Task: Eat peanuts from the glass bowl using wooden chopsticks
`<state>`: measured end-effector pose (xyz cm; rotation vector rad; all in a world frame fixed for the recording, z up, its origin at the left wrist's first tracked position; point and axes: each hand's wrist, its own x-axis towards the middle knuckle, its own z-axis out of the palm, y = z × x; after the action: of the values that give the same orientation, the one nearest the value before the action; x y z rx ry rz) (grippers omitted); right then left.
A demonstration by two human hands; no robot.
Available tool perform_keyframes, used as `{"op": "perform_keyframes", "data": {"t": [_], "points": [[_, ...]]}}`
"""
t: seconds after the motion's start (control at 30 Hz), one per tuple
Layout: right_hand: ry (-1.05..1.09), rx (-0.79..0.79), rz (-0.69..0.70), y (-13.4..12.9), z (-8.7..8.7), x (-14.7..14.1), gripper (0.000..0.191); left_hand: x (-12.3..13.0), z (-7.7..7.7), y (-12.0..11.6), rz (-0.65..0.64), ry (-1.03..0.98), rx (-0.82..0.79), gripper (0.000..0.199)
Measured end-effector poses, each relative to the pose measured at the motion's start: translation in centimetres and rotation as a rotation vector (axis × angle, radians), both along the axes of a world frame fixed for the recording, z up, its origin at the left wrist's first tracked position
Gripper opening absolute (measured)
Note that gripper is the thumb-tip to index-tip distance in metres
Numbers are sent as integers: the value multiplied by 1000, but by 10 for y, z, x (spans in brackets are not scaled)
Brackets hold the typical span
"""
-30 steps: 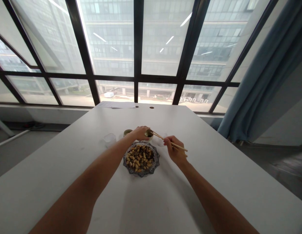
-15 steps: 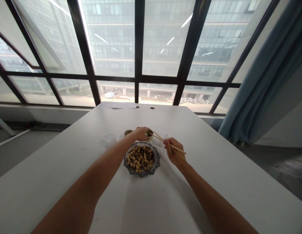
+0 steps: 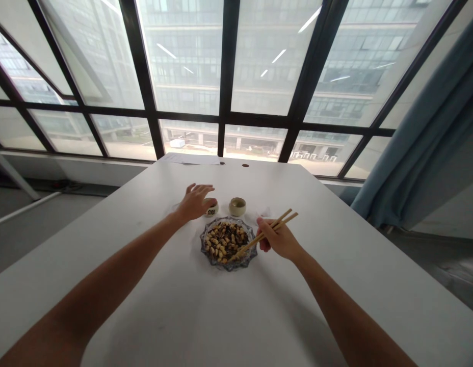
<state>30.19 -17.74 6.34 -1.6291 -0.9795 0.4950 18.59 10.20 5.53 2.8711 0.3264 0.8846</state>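
Observation:
A scalloped glass bowl point(image 3: 254, 251) holds peanuts in their shells point(image 3: 227, 238) and dark seeds. In my right hand point(image 3: 277, 237), at the bowl's right side, is a pair of wooden chopsticks point(image 3: 281, 220); their tips reach down into the peanuts at the bowl's front right. My left hand point(image 3: 196, 202) is spread, its thumb at a small cup with dark characters point(image 3: 211, 210) behind the bowl; whether they touch is unclear. A second small round cup point(image 3: 237, 206) stands upright to the right of that one.
Something clear and faint point(image 3: 264, 211) lies behind my right hand. Another clear object is mostly hidden behind my left hand. Papers point(image 3: 190, 159) lie at the far edge of the white table point(image 3: 145, 306), near two round dark spots. A blue curtain point(image 3: 412, 137) hangs at the right.
My left hand has left the right-hand cup and moved left to the cup with characters, fingers spread. The chopstick tips have gone from the right-hand cup down into the bowl.

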Motion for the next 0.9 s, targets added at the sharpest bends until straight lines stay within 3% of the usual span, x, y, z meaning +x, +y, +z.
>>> {"op": "perform_keyframes", "data": {"t": [0.1,0.2,0.33,0.53,0.63,0.73,0.9], "points": [[-30,84,-24,8,-10,-4,60,-40,-16,17,149,-170,-27,39],[-73,192,-134,11,-16,-3,58,-62,-38,27,266,-238,-81,41],[-74,266,-243,7,-24,2,56,-67,-63,34,322,-325,-153,50],[45,396,-387,-3,-41,5,53,-67,-93,43,304,-382,-348,80],[88,358,-268,-6,-46,2,58,-70,-99,44,311,-303,-490,90],[63,264,-170,-7,-47,-4,60,-73,-96,42,330,-201,-571,93],[-53,240,-201,-5,-44,-12,59,-76,-89,39,361,-119,-597,89]]}}
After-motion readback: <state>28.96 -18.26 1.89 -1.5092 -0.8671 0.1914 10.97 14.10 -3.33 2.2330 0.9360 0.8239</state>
